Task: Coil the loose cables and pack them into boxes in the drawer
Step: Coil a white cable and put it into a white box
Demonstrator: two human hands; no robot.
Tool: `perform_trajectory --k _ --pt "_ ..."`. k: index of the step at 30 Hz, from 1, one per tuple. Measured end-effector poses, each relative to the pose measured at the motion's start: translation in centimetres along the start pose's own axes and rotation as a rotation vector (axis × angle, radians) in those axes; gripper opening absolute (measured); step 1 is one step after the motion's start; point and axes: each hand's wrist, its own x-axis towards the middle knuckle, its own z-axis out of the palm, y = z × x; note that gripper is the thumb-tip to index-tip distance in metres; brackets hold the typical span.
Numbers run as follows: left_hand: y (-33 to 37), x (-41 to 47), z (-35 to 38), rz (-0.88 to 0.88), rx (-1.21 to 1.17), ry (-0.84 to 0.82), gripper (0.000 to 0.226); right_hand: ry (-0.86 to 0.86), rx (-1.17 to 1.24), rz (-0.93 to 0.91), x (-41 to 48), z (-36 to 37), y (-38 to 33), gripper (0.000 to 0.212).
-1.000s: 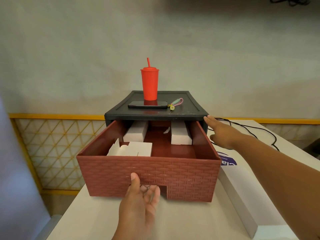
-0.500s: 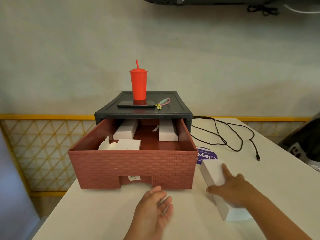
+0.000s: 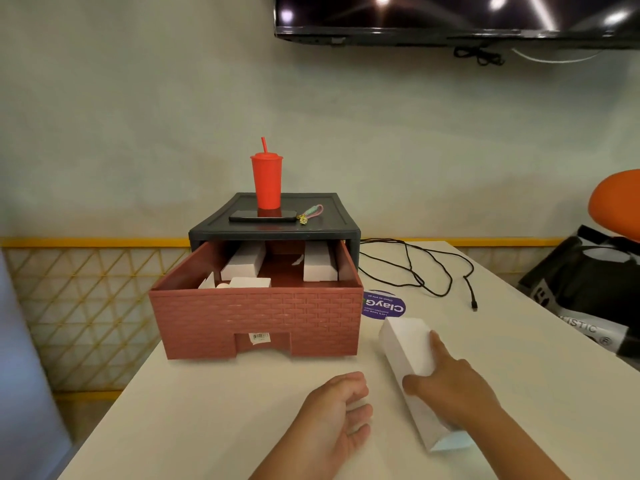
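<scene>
The red-brown brick-patterned drawer (image 3: 256,313) stands pulled out of its dark grey cabinet (image 3: 207,233). Inside lie two closed white boxes (image 3: 242,265) (image 3: 318,266) and an open one (image 3: 249,282) at the front left. A loose black cable (image 3: 415,268) sprawls uncoiled on the table right of the cabinet. My right hand (image 3: 450,393) grips a long white box (image 3: 405,341) lying on the table right of the drawer, thumb on its left side, index finger along its top. My left hand (image 3: 336,417) hovers palm-up in front of the drawer, fingers loosely curled, holding nothing.
A red cup with a straw (image 3: 266,181), a phone (image 3: 263,216) and a keychain (image 3: 310,213) sit on the cabinet top. A purple sticker (image 3: 382,304) lies on the white table (image 3: 207,410). A black bag (image 3: 588,289) sits at the right edge, a TV (image 3: 450,19) on the wall.
My left hand let go of the drawer front and drew back. My right hand moved from beside the cabinet down onto the long white box. The view pulled back and up.
</scene>
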Motion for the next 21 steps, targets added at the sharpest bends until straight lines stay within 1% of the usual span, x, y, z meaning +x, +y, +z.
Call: perform_trajectory --k 2,4,6,7,9,11,13,14,16,18,19,21 --pt "0.0 -0.4 0.3 0.004 0.056 -0.053 0.019 -0.009 0.109 -0.036 -1.5 -0.4 -0.5 0.097" --pt "0.0 -1.0 0.8 -0.014 0.049 -0.161 0.033 -0.022 0.168 -0.084 -3.2 -1.0 -1.5 0.103" --pt "0.1 -1.5 1.3 -0.043 -0.034 -0.310 0.044 -0.023 0.180 -0.129 -4.7 -1.5 -2.5 0.109" --pt "0.2 -1.8 1.4 -0.046 -0.083 -0.359 0.047 -0.017 0.172 -0.154 -5.3 -1.6 -3.1 0.111" --pt "0.7 -2.1 1.4 -0.019 -0.114 -0.400 0.052 0.014 0.122 -0.206 -6.4 -1.9 -4.1 0.113" --pt "1.3 -2.4 1.4 0.062 -0.072 -0.372 0.052 0.066 0.053 -0.275 -7.3 -2.1 -5.1 0.110" --pt "2.2 -2.6 1.4 0.144 -0.021 -0.295 0.043 0.112 0.001 -0.342 -8.0 -2.3 -6.4 0.102" --pt "2.7 -2.7 1.3 0.162 -0.014 -0.249 0.039 0.125 -0.014 -0.371 -8.2 -2.5 -6.9 0.101" --pt "4.0 -2.7 0.8 0.163 -0.015 -0.202 0.037 0.111 -0.007 -0.423 -8.3 -2.7 -7.6 0.105" --pt "5.5 -2.6 0.1 0.162 -0.005 -0.212 0.036 0.044 0.109 -0.475 -8.1 -3.1 -8.1 0.108" --pt "6.3 -2.6 -0.3 0.169 0.003 -0.223 0.035 -0.006 0.212 -0.489 -8.0 -3.3 -8.3 0.105" --pt "7.6 -2.5 -1.0 0.190 0.002 -0.219 0.033 -0.093 0.426 -0.474 -7.6 -3.5 -8.9 0.087"
